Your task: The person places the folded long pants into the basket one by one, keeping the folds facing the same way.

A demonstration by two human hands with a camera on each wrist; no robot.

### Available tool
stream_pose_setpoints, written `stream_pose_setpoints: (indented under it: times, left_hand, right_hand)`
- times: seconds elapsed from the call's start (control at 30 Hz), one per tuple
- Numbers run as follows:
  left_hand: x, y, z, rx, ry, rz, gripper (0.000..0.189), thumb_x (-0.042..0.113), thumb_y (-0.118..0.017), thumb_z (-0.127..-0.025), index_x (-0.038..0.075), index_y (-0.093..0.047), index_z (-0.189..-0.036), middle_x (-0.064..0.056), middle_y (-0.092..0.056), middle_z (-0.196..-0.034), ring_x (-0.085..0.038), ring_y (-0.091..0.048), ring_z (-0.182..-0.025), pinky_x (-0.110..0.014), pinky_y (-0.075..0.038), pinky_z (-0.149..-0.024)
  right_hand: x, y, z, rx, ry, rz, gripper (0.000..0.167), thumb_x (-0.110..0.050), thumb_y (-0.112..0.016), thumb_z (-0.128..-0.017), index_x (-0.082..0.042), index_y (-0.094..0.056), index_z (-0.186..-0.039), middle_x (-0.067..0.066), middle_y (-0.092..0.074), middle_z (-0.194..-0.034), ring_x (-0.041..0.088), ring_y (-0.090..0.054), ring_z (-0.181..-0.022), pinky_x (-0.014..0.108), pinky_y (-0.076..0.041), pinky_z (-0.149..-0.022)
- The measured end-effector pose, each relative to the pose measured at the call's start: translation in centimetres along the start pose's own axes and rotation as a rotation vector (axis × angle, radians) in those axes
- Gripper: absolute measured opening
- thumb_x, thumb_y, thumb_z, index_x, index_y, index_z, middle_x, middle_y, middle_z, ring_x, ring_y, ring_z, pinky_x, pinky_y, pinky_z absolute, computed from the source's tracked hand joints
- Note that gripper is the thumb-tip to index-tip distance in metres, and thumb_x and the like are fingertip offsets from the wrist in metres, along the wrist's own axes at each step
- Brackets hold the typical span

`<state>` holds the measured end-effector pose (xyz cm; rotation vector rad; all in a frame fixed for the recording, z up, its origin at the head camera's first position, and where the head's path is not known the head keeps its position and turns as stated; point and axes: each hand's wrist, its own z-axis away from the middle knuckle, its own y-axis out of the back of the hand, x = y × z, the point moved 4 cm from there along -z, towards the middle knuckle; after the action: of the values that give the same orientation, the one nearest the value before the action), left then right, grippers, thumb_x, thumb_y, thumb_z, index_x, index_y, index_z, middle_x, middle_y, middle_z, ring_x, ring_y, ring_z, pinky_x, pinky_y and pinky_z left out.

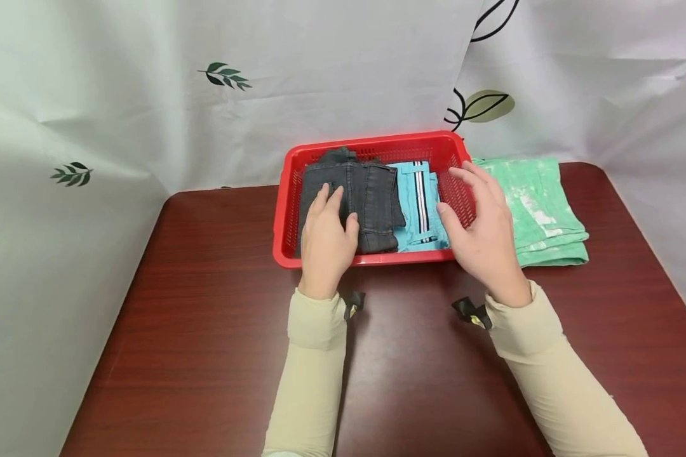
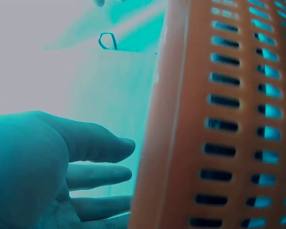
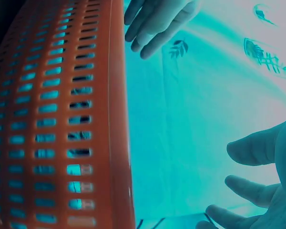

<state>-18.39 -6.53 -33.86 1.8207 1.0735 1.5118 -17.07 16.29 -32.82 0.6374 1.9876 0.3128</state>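
Observation:
A red plastic basket with slotted walls stands at the back of the table. Folded dark grey jeans lie in its left part. Beside them is a folded light blue garment with a black and white stripe. My left hand is over the basket's front left side, its fingers extended above the jeans. My right hand, thumb and fingers spread apart, hovers at the basket's right end with nothing in its grasp. The left wrist view shows the left hand close to the basket's slotted wall.
A folded green garment with white patches lies on the table to the right of the basket. Behind the reddish-brown table hangs a pale curtain with leaf prints.

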Motion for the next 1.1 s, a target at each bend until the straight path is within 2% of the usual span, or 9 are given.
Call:
stream_pose_setpoints:
  times: [0.23, 0.53, 0.77, 0.97, 1.1]
  left_hand:
    - [1.2, 0.0, 0.4, 0.034, -0.056, 0.034, 0.051, 0.020, -0.061, -0.098, 0.007, -0.051, -0.147, -0.014, -0.042, -0.156, -0.032, -0.041, -0.141, -0.047, -0.036, -0.114]
    - [2.7, -0.3, 0.9, 0.049, -0.116, 0.053, 0.052, 0.021, -0.063, -0.097, 0.009, -0.053, -0.146, -0.012, -0.044, -0.154, -0.029, -0.043, -0.140, -0.046, -0.038, -0.112]
    - [3.5, -0.6, 1.3, 0.048, -0.142, 0.057, 0.053, 0.022, -0.064, -0.096, 0.009, -0.053, -0.147, -0.011, -0.045, -0.153, -0.028, -0.043, -0.140, -0.046, -0.039, -0.112]
    - [4.3, -1.0, 1.9, 0.039, -0.177, 0.068, 0.053, 0.022, -0.065, -0.096, 0.009, -0.053, -0.146, -0.011, -0.046, -0.153, -0.027, -0.044, -0.139, -0.043, -0.039, -0.112]
    - [5.1, -1.2, 2.3, 0.038, -0.226, 0.080, 0.051, 0.021, -0.065, -0.097, 0.008, -0.054, -0.145, -0.012, -0.047, -0.152, -0.028, -0.046, -0.137, -0.042, -0.039, -0.112]
  right_hand:
    - [0.6, 1.1, 0.0, 0.012, -0.019, 0.005, 0.055, -0.012, -0.068, -0.090, -0.007, -0.054, -0.143, 0.008, -0.044, -0.153, 0.019, -0.039, -0.139, 0.061, -0.046, -0.100]
    - [2.6, 3.5, 0.0, 0.068, -0.013, 0.008, 0.049, -0.013, -0.062, -0.094, -0.004, -0.054, -0.142, 0.014, -0.047, -0.150, 0.024, -0.040, -0.140, 0.054, -0.031, -0.113]
    - [4.4, 5.2, 0.2, 0.097, -0.065, 0.046, 0.050, -0.010, -0.063, -0.094, -0.005, -0.054, -0.142, 0.013, -0.051, -0.147, 0.026, -0.043, -0.137, 0.049, -0.034, -0.109]
    - [5.3, 6.1, 0.4, 0.087, -0.119, 0.078, 0.050, -0.013, -0.062, -0.095, -0.006, -0.053, -0.144, 0.015, -0.050, -0.147, 0.031, -0.042, -0.137, 0.056, -0.030, -0.109]
    - [5.8, 6.5, 0.7, 0.082, -0.167, 0.106, 0.051, -0.016, -0.061, -0.096, -0.008, -0.052, -0.145, 0.016, -0.048, -0.148, 0.033, -0.041, -0.138, 0.058, -0.028, -0.110]
